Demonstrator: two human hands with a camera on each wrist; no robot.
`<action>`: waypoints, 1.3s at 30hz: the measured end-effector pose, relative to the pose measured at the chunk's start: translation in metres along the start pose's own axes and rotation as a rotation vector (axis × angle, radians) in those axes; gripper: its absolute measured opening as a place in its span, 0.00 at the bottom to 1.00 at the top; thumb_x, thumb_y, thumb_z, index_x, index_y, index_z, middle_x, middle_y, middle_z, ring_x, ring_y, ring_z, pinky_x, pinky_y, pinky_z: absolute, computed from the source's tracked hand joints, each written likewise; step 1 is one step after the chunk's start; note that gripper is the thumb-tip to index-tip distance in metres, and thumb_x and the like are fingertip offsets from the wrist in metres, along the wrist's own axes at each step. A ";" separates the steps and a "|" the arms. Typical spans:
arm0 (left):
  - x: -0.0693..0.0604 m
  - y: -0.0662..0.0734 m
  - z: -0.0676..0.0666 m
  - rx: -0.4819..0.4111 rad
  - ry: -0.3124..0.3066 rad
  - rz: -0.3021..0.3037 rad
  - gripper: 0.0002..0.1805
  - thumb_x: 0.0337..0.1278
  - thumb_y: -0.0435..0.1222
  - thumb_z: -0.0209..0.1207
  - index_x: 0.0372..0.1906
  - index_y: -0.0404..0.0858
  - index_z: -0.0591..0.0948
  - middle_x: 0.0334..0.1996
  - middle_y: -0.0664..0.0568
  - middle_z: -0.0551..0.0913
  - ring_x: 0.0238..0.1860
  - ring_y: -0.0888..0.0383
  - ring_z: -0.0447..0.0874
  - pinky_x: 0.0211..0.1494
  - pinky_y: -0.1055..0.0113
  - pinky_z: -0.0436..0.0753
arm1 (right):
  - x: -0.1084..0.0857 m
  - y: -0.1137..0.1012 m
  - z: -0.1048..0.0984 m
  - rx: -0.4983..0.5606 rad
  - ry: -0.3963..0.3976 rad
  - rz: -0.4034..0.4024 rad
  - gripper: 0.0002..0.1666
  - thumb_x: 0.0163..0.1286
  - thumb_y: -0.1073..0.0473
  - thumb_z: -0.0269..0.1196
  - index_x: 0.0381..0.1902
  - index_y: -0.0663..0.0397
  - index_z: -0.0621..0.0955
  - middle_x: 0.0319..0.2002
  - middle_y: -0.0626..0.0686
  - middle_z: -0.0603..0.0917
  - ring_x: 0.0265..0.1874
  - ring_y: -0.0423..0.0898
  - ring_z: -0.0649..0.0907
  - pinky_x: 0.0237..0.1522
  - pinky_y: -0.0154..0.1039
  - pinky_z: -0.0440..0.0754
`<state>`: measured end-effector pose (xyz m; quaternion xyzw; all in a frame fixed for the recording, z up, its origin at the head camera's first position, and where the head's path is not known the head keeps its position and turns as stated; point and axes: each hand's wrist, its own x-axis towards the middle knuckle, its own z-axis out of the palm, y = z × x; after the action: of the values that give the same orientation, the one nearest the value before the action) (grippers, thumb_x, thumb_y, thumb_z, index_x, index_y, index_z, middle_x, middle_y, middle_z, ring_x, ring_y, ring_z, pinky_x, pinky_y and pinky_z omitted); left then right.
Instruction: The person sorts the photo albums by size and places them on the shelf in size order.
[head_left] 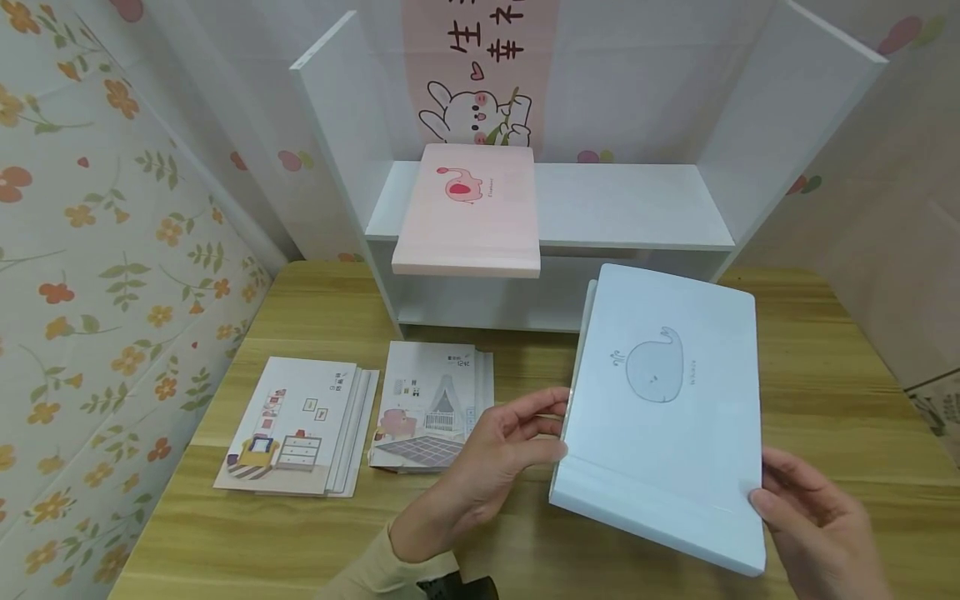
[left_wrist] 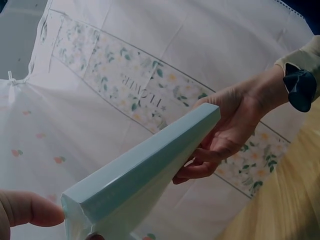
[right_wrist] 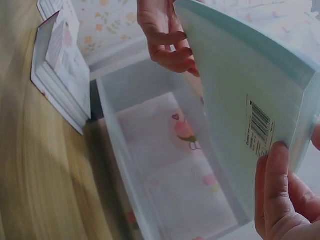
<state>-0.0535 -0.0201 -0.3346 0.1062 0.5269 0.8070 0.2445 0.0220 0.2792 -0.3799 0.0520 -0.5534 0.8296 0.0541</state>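
A pale blue folder [head_left: 675, 450] with a whale drawing is held up, tilted, above the right part of the table. My left hand [head_left: 498, 458] pinches its left edge between thumb and fingers. At the lower right corner my right hand [head_left: 817, 517] grips it, thumb on the cover and fingers behind. The right wrist view shows a barcode label [right_wrist: 260, 125] on the back of the folder, near the right fingertips. In the left wrist view, the thick spine [left_wrist: 145, 155] faces the camera, with the right hand [left_wrist: 230, 130] at its far end.
A white shelf [head_left: 630, 200] stands at the back of the wooden table [head_left: 315, 308]. On its upper board lies a pink folder [head_left: 480, 225] with an elephant drawing, overhanging the front. Two stacks of notebooks, a left stack [head_left: 292, 425] and a right stack [head_left: 427, 408], lie on the table's left side.
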 end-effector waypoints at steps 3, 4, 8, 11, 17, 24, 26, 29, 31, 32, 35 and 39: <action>-0.001 0.003 0.002 -0.003 -0.005 0.015 0.29 0.48 0.20 0.54 0.61 0.23 0.68 0.46 0.49 0.76 0.42 0.62 0.76 0.45 0.74 0.76 | 0.001 -0.003 0.000 -0.010 0.003 -0.002 0.29 0.62 0.87 0.42 0.57 0.69 0.73 0.51 0.58 0.81 0.47 0.46 0.81 0.41 0.36 0.81; -0.001 0.004 0.002 -0.004 -0.005 0.020 0.29 0.47 0.20 0.54 0.60 0.23 0.68 0.46 0.49 0.76 0.42 0.61 0.76 0.45 0.74 0.76 | 0.001 -0.004 -0.001 -0.020 0.005 0.000 0.29 0.62 0.87 0.42 0.58 0.69 0.73 0.51 0.58 0.81 0.47 0.46 0.81 0.41 0.36 0.81; -0.001 0.008 0.005 -0.010 -0.008 0.032 0.29 0.47 0.20 0.54 0.61 0.23 0.68 0.46 0.48 0.76 0.43 0.61 0.75 0.45 0.74 0.75 | 0.002 -0.008 0.000 -0.006 -0.006 -0.012 0.29 0.62 0.87 0.42 0.58 0.70 0.73 0.51 0.59 0.81 0.46 0.46 0.81 0.41 0.35 0.81; -0.002 0.011 0.006 -0.012 -0.011 0.041 0.29 0.47 0.21 0.54 0.61 0.23 0.68 0.47 0.47 0.75 0.43 0.60 0.75 0.45 0.74 0.75 | 0.004 -0.011 0.000 0.020 -0.020 -0.034 0.29 0.62 0.88 0.41 0.58 0.71 0.72 0.50 0.60 0.81 0.46 0.46 0.81 0.41 0.36 0.81; -0.001 0.017 0.009 -0.017 -0.017 0.071 0.30 0.47 0.21 0.54 0.61 0.23 0.68 0.47 0.47 0.75 0.43 0.60 0.75 0.46 0.73 0.75 | 0.010 -0.019 0.003 0.041 -0.074 -0.088 0.30 0.61 0.89 0.39 0.59 0.76 0.69 0.52 0.62 0.79 0.47 0.48 0.81 0.41 0.36 0.81; -0.001 0.025 0.012 -0.030 -0.018 0.090 0.31 0.47 0.22 0.54 0.62 0.24 0.67 0.47 0.49 0.75 0.44 0.60 0.74 0.47 0.72 0.75 | 0.017 -0.027 0.006 0.088 -0.156 -0.123 0.30 0.60 0.90 0.36 0.60 0.80 0.66 0.53 0.65 0.78 0.48 0.50 0.80 0.42 0.37 0.81; -0.001 0.028 0.013 -0.031 -0.015 0.094 0.31 0.47 0.22 0.54 0.62 0.25 0.67 0.47 0.50 0.75 0.44 0.60 0.74 0.47 0.72 0.75 | 0.020 -0.029 0.007 0.099 -0.177 -0.125 0.30 0.60 0.90 0.35 0.60 0.81 0.65 0.54 0.66 0.77 0.50 0.50 0.80 0.43 0.38 0.81; 0.001 0.031 0.014 -0.036 -0.002 0.094 0.30 0.48 0.22 0.53 0.62 0.26 0.68 0.47 0.50 0.75 0.44 0.60 0.75 0.47 0.72 0.76 | 0.023 -0.031 0.009 0.067 -0.140 -0.107 0.29 0.61 0.89 0.36 0.60 0.79 0.66 0.53 0.64 0.78 0.48 0.50 0.80 0.42 0.38 0.81; 0.002 0.033 0.014 -0.037 0.010 0.093 0.30 0.48 0.22 0.53 0.62 0.26 0.68 0.47 0.50 0.74 0.44 0.60 0.75 0.46 0.72 0.76 | 0.027 -0.033 0.011 0.042 -0.105 -0.097 0.28 0.62 0.88 0.38 0.59 0.78 0.67 0.52 0.63 0.79 0.46 0.49 0.81 0.40 0.37 0.81; 0.003 0.034 0.014 -0.035 0.012 0.095 0.30 0.48 0.22 0.53 0.62 0.26 0.68 0.47 0.49 0.74 0.44 0.60 0.75 0.46 0.72 0.76 | 0.029 -0.033 0.012 0.038 -0.104 -0.105 0.28 0.62 0.88 0.38 0.59 0.78 0.68 0.51 0.63 0.79 0.45 0.49 0.81 0.39 0.37 0.81; 0.007 0.038 0.013 -0.034 0.017 0.096 0.29 0.50 0.21 0.53 0.62 0.27 0.68 0.48 0.48 0.73 0.44 0.60 0.75 0.45 0.73 0.76 | 0.038 -0.034 0.016 0.059 -0.130 -0.152 0.28 0.61 0.88 0.38 0.59 0.79 0.68 0.51 0.63 0.79 0.43 0.49 0.80 0.37 0.37 0.82; 0.013 0.043 0.011 -0.030 0.035 0.097 0.28 0.52 0.21 0.52 0.63 0.27 0.68 0.48 0.47 0.74 0.44 0.60 0.74 0.44 0.72 0.76 | 0.053 -0.033 0.021 0.150 -0.207 -0.209 0.27 0.61 0.89 0.37 0.58 0.81 0.67 0.51 0.66 0.78 0.45 0.51 0.80 0.39 0.37 0.81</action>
<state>-0.0721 -0.0188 -0.2925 0.1139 0.5133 0.8274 0.1977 -0.0248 0.2744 -0.3345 0.1982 -0.4842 0.8486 0.0786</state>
